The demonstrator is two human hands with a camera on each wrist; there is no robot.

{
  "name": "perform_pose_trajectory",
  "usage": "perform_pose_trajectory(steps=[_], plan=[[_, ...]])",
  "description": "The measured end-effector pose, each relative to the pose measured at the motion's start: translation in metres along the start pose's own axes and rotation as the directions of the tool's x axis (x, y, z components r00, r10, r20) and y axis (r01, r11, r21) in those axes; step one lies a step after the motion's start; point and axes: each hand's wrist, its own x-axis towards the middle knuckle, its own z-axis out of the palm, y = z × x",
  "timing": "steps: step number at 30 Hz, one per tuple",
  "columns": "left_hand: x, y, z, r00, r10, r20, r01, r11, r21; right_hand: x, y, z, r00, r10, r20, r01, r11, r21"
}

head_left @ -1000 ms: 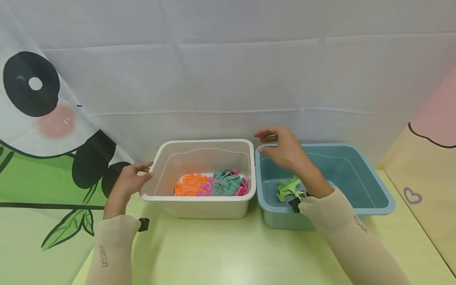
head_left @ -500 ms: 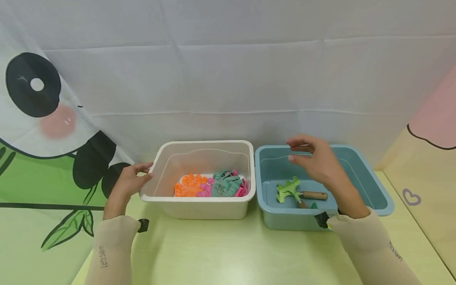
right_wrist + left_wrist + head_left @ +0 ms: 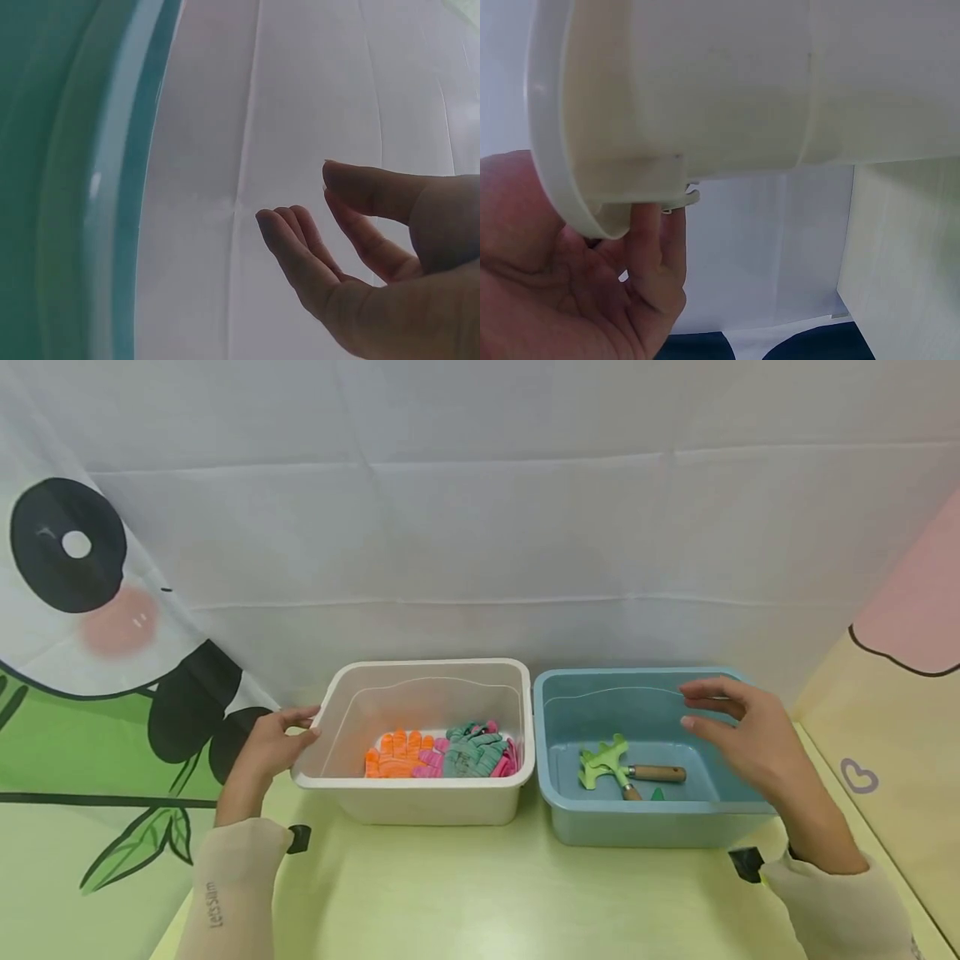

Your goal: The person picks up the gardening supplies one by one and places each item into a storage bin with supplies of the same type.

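Observation:
A white plastic bin stands on the table, and my left hand holds its left rim. In the left wrist view, fingers curl under the rim. Inside lie an orange glove, a pink glove and a green glove. My right hand hovers over the right end of the blue bin, fingers loosely bent, holding nothing. Light green hand rakes with wooden handles lie in the blue bin, partly overlapping. A dark green tip shows behind its front wall.
The two bins stand side by side on a pale yellow table. A white cloth backdrop rises close behind them. A panda print covers the left side, and a printed panel stands at the right.
My right hand has moved rightward from between the two bins to the blue bin's right end, uncovering the tools. My left hand has stayed on the white bin's rim.

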Motion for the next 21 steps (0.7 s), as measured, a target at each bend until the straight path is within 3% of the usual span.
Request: perform_pose_trajectory(steps=[10, 15, 21], plan=[[-0.003, -0.006, 0.0, 1.0, -0.002, -0.023, 0.002, 1.0, -0.006, -0.022, 0.047, -0.033, 0.99, 0.067, -0.122, -0.059, 0.996, 0.069], [-0.003, -0.015, 0.006, 1.0, 0.011, -0.024, -0.012, 0.999, -0.032, -0.034, 0.073, -0.042, 0.972, 0.107, -0.207, -0.109, 0.994, -0.002], [-0.006, -0.03, 0.015, 1.0, 0.013, 0.003, -0.013, 0.993, -0.114, -0.051, 0.11, -0.046, 0.966, 0.1, -0.239, -0.118, 0.991, -0.061]])
